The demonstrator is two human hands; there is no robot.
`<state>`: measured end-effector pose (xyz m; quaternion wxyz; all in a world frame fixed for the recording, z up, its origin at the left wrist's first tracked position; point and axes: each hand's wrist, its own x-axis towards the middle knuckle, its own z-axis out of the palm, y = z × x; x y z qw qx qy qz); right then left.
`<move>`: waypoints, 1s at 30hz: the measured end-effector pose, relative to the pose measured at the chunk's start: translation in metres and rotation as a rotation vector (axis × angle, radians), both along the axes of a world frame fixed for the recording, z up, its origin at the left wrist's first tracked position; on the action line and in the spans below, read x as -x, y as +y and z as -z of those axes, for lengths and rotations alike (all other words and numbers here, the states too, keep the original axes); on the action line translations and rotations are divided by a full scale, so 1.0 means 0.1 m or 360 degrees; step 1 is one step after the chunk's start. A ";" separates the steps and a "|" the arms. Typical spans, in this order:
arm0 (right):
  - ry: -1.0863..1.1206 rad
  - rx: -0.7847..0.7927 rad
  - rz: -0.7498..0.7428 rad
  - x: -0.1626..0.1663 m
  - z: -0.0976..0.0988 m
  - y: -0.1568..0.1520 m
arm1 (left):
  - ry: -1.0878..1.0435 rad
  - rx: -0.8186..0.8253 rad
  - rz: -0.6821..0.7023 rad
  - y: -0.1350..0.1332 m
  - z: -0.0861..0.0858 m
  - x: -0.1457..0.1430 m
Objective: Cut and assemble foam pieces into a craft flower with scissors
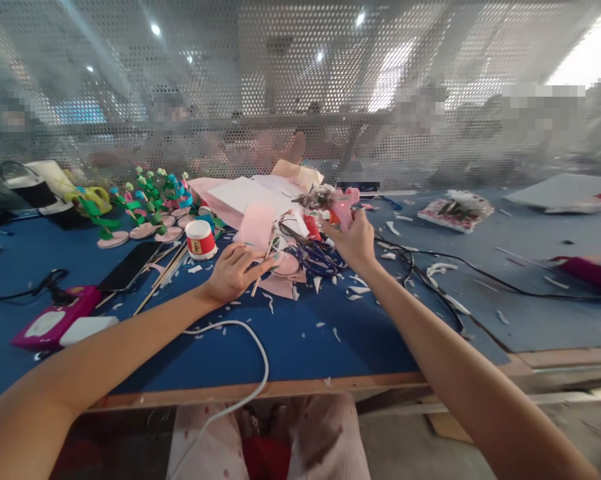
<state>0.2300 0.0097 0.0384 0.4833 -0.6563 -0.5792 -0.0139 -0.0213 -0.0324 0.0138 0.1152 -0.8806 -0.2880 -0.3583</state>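
My right hand (356, 243) is wrapped round a pink hot glue gun (348, 208); its nozzle end points left over the paper pile. My left hand (235, 272) pinches a thin wooden stick (255, 285), which slants up from the fingers. A round pink disc (286, 264) lies by the left fingertips; whether they touch it I cannot tell. Behind that hand rises a pale pink paper strip (256, 223), in front of white paper sheets (245, 200). Blue-handled scissors (320, 260) rest between my hands, partly covered by scraps.
Left of my hands stand a red-and-white tub (200, 240) and several paper plants on round bases (143, 231). A dark phone (129, 267) and a magenta power strip (55, 320) lie nearer. Black cable (430, 253) crosses the right side. Perforated metal screen (290, 73) closes the back.
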 end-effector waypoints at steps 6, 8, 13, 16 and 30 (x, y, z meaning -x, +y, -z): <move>-0.0108 -0.0273 -0.0097 0.14 0.09 -0.05 | 0.0129 -0.0733 -0.0170 0.03 0.03 0.00; -0.0178 -0.0354 -0.0122 0.16 0.11 -0.05 | 0.0160 -0.0856 -0.0195 0.03 0.03 -0.01; -0.0287 -0.0421 -0.0161 0.19 0.11 -0.09 | 0.0199 -0.0879 -0.0218 0.01 0.00 -0.04; -0.0289 -0.0423 -0.0174 0.21 0.09 -0.13 | 0.0210 -0.0893 -0.0230 -0.01 -0.01 -0.05; -0.0414 -0.0482 -0.0187 0.22 0.09 -0.15 | 0.0190 -0.0944 -0.0203 0.01 -0.01 -0.06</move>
